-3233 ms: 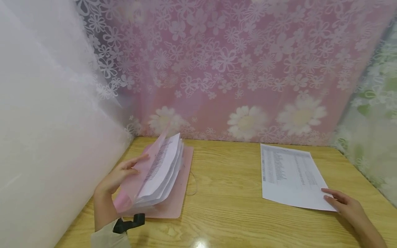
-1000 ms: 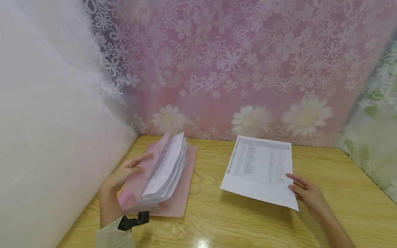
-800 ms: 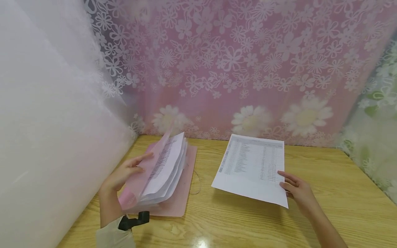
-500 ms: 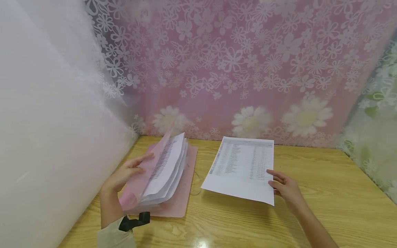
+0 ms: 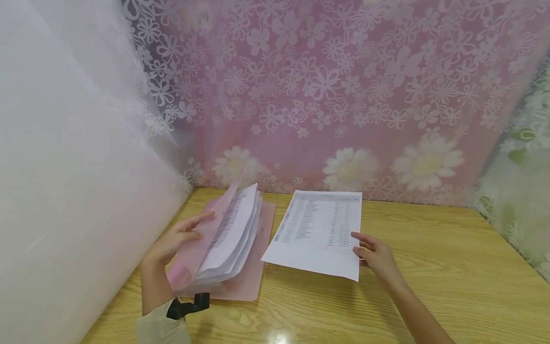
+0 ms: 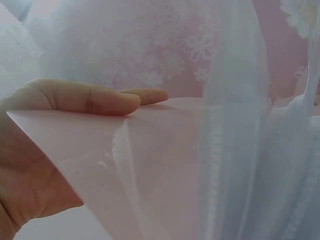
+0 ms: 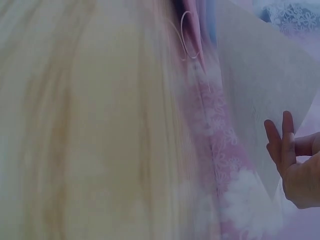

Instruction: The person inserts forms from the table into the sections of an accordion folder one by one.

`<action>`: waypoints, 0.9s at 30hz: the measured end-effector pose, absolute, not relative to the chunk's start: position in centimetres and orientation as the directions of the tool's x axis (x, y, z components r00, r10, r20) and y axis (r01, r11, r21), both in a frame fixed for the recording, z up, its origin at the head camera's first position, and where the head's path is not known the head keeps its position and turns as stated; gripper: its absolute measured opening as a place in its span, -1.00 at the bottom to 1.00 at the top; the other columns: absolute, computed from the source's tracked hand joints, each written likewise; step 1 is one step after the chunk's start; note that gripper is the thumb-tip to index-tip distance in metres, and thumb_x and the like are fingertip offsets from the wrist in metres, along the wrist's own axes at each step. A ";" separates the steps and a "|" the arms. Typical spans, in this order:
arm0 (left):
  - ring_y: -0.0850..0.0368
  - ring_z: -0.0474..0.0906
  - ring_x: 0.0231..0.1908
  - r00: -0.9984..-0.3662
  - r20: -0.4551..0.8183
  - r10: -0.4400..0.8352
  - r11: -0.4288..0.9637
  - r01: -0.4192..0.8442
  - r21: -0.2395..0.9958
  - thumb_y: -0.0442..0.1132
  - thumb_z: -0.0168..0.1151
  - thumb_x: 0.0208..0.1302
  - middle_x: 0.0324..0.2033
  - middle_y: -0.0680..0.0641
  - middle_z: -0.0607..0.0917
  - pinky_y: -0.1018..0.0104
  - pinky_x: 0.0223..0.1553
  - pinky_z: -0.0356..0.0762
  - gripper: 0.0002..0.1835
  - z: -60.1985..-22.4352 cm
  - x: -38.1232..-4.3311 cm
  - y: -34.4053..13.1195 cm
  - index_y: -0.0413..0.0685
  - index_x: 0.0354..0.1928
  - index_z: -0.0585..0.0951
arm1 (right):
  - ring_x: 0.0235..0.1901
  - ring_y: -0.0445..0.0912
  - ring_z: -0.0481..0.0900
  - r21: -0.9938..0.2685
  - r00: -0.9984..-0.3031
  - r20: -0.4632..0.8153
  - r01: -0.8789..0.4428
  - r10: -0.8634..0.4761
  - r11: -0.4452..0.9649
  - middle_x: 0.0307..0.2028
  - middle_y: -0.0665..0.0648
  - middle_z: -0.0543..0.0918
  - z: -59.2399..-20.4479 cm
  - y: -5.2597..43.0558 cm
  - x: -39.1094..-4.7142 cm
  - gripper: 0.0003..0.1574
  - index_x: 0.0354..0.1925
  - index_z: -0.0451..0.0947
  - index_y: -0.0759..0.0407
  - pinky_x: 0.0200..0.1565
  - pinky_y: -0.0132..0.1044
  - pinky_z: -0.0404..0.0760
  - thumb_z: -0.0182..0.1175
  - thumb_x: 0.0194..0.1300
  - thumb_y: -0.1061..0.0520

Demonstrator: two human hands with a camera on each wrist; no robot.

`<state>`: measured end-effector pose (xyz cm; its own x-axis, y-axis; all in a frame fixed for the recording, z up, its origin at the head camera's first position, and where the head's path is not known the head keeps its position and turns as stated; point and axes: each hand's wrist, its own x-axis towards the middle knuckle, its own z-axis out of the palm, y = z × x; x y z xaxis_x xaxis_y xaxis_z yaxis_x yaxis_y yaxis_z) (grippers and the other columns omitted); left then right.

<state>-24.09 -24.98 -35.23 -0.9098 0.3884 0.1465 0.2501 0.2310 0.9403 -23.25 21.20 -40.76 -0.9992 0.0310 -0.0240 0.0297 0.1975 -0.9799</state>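
Note:
A pink display folder (image 5: 264,258) lies partly open on the left side of the table, with several printed pages in clear sleeves fanned upright. My left hand (image 5: 174,241) grips its raised pink cover (image 6: 160,150) by the edge; thumb and fingertips show along that edge in the left wrist view. To the right, my right hand (image 5: 375,255) pinches a printed sheet of paper (image 5: 313,234) by its right edge. The sheet is held tilted above the table, its left corner near the folder's right edge. From the right wrist camera, the fingers (image 7: 287,145) press against the sheet's back.
The wooden table (image 5: 451,267) runs back to a pink floral curtain (image 5: 326,95). A pale plastic sheet (image 5: 77,167) hangs close on the left, and a green-flowered one (image 5: 526,177) on the right. A thin cord loop (image 7: 187,37) shows by the folder in the right wrist view.
The right hand has lifted the sheet from the table's right side and carried it leftward, close to the folder. The left hand keeps holding the cover up in nearly the same place.

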 end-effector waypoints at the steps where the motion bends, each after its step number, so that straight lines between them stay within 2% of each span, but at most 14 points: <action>1: -0.09 -0.06 0.27 -0.910 0.146 0.389 0.232 0.250 0.940 -0.40 0.05 0.21 0.32 -0.22 0.16 0.42 0.01 0.15 -0.44 -35.2 -24.1 -25.0 -0.25 0.30 0.29 | -0.34 -0.16 0.54 -0.980 -0.999 -0.021 0.027 0.030 0.197 0.09 0.40 0.41 -40.8 20.9 -23.3 -0.43 0.27 0.21 0.40 -0.36 -0.32 0.51 0.01 0.31 0.32; 7: -0.11 -0.02 0.24 -0.908 0.152 0.389 0.231 0.256 0.939 -0.42 0.04 0.21 0.31 -0.26 0.14 0.42 -0.01 0.18 -0.44 -35.2 -24.1 -25.0 -0.27 0.29 0.28 | -0.31 -0.14 0.54 -0.981 -0.999 -0.020 0.025 0.030 0.193 0.09 0.40 0.41 -40.7 19.4 -23.5 -0.44 0.26 0.23 0.39 -0.34 -0.32 0.51 0.00 0.30 0.33; 19: -0.11 -0.04 0.26 -0.915 0.139 0.379 0.254 0.247 0.935 -0.41 0.03 0.22 0.32 -0.25 0.13 0.25 0.06 0.13 -0.44 -35.1 -24.2 -25.0 -0.20 0.30 0.29 | -0.26 -0.09 0.52 -0.981 -1.000 -0.021 0.021 0.001 0.192 0.14 0.41 0.35 -40.8 17.3 -23.8 -0.46 0.25 0.27 0.33 -0.31 -0.30 0.51 0.01 0.31 0.31; 27: -0.11 -0.03 0.26 -0.914 0.142 0.380 0.257 0.252 0.933 -0.42 0.03 0.21 0.32 -0.25 0.13 0.20 0.06 0.12 -0.43 -35.1 -24.1 -25.0 -0.21 0.30 0.29 | -0.31 -0.09 0.53 -0.984 -1.000 -0.030 0.030 0.000 0.174 0.08 0.38 0.42 -40.8 15.8 -23.9 -0.48 0.22 0.32 0.32 -0.33 -0.30 0.51 0.02 0.28 0.35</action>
<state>-24.09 -24.98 -35.06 -0.9142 0.3795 0.1423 0.2521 0.2575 0.9328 -23.92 15.78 -40.82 -0.9995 0.0000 -0.0304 0.0299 0.1744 -0.9842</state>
